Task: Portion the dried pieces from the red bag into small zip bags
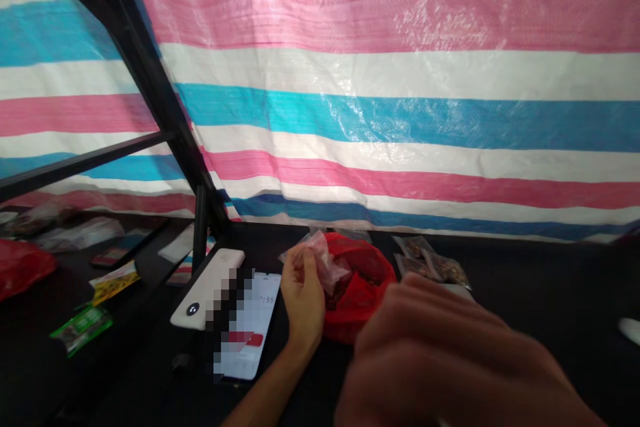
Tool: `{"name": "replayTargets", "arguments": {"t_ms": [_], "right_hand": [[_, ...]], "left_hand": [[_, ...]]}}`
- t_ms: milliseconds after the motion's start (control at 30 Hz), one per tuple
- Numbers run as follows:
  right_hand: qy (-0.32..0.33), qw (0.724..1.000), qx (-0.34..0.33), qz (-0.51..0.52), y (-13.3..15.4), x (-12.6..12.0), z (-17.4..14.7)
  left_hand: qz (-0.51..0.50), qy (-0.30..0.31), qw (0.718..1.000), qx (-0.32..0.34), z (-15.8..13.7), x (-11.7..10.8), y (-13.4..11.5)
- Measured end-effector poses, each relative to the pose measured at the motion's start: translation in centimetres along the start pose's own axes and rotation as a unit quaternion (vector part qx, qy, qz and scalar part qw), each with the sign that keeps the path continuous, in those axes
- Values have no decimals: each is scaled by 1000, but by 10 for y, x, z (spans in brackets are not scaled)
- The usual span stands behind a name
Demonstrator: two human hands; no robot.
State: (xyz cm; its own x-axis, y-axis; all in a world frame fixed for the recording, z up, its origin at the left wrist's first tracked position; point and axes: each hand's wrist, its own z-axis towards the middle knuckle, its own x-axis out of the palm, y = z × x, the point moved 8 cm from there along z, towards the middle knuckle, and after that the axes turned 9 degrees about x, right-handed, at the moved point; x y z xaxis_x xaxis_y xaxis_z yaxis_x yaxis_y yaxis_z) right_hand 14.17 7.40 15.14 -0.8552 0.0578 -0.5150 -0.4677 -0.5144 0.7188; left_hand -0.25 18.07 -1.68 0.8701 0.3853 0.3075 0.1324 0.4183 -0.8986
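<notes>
My left hand (304,287) is closed, its thumb and fingers pinching a thin clear plastic bag (327,263). This bag lies over the left side of an open red plastic bag (353,325), which has small brownish contents. Large and blurred close to the camera, my right hand (445,360) has its fingers curled in; whatever it may hold is hidden. It covers the lower right edge of the red bag. Just behind it lie small clear packets (447,267) with brown contents.
Left of my left hand, a phone with a lit screen (257,327) lies beside a white device (207,290). A black frame post (150,80) slants down on the left. Beyond are a green packet (83,328), a yellow packet (116,282) and another red bag (23,267). Striped sheeting (400,73) hangs behind.
</notes>
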Motion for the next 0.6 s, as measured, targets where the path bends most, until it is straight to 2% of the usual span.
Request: {"name": "replayTargets", "arguments": {"t_ms": [100, 133, 167, 233, 300, 400, 600], "right_hand": [[-58, 991, 103, -62, -54, 2, 28], [-51, 984, 142, -93, -76, 9, 34], [1, 976, 169, -134, -97, 23, 38], [114, 948, 180, -235, -129, 51, 38], [171, 920, 176, -307, -146, 65, 33], [205, 906, 160, -334, -144, 67, 24], [291, 894, 77, -331, -107, 60, 8]], "left_hand": [[-1, -19, 1000, 2, 3, -7, 4], [-2, -23, 1000, 3, 4, -9, 4], [-3, -27, 1000, 3, 6, -10, 4], [-7, -34, 999, 2, 8, -12, 3], [-10, -36, 999, 0, 9, -12, 3], [-10, -36, 999, -2, 10, -11, 5], [21, -39, 999, 16, 7, -12, 3]]}}
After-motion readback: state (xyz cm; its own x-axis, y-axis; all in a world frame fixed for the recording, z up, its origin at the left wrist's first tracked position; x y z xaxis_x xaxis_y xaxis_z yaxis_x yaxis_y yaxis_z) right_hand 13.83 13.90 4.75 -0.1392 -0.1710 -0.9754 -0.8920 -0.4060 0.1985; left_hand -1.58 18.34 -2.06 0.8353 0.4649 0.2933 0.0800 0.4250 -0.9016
